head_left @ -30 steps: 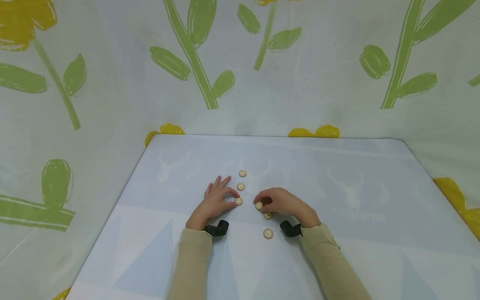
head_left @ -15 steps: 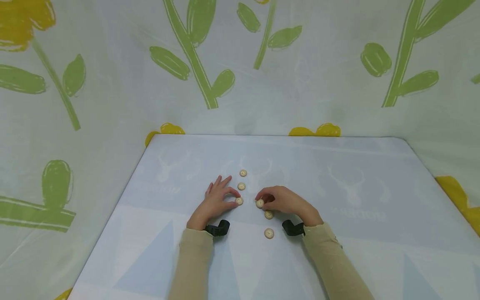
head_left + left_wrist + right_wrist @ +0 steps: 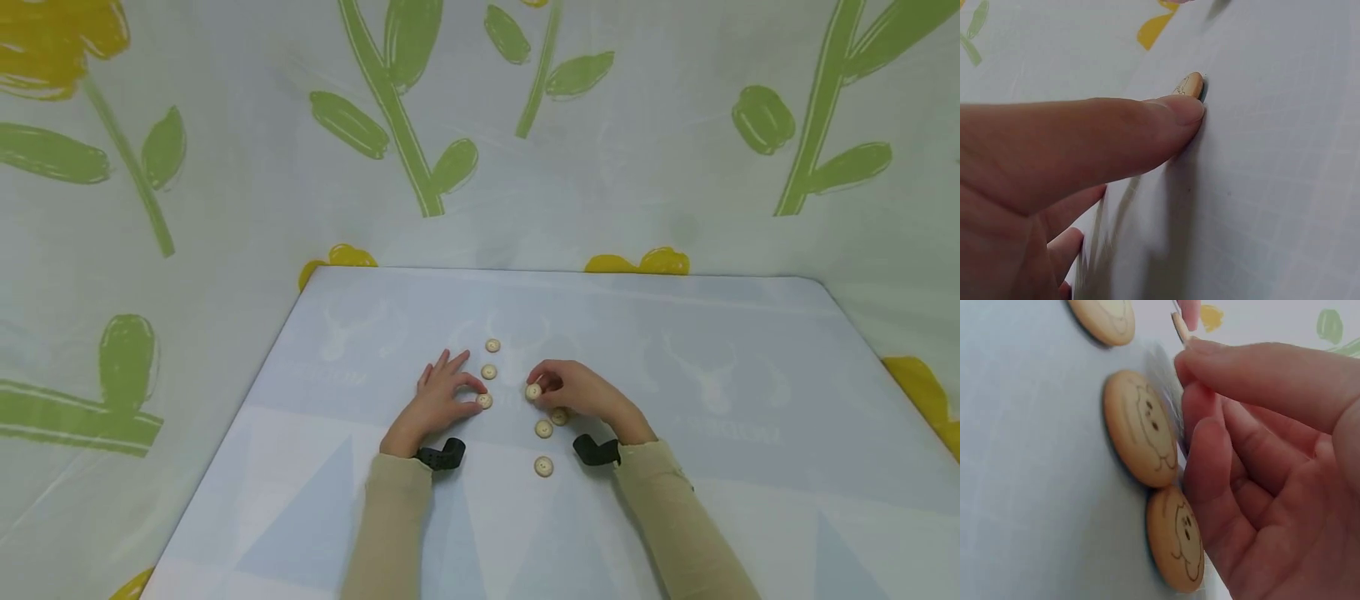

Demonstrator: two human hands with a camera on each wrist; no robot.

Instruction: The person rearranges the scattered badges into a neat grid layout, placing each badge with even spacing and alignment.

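Observation:
My left hand [image 3: 435, 407] pinches a small round wooden disc [image 3: 484, 401] between thumb and forefinger, its other fingers spread. In the left wrist view the thumb covers much of that disc [image 3: 1192, 85], which lies at the tabletop. My right hand [image 3: 583, 392] holds another wooden disc [image 3: 533, 392] by thumb and fingertips; the right wrist view shows it edge-on. Two discs, a nearer one [image 3: 543, 428] and one partly under the hand [image 3: 559, 416], lie touching or nearly so beside the right fingers. Line-drawn animal figures mark the discs [image 3: 1141, 428] in the right wrist view.
Beyond the left hand lie two more discs, one near [image 3: 489, 372] and one farther [image 3: 492, 345]. Another disc [image 3: 543, 467] lies closer to me, between the forearms. A pale patterned cover lies on the table [image 3: 712, 533]. A flower-printed curtain [image 3: 262, 167] stands behind and left.
My right hand has moved away from me and slightly right with its disc, and a disc beneath it has come into view. The left hand keeps its place on its disc.

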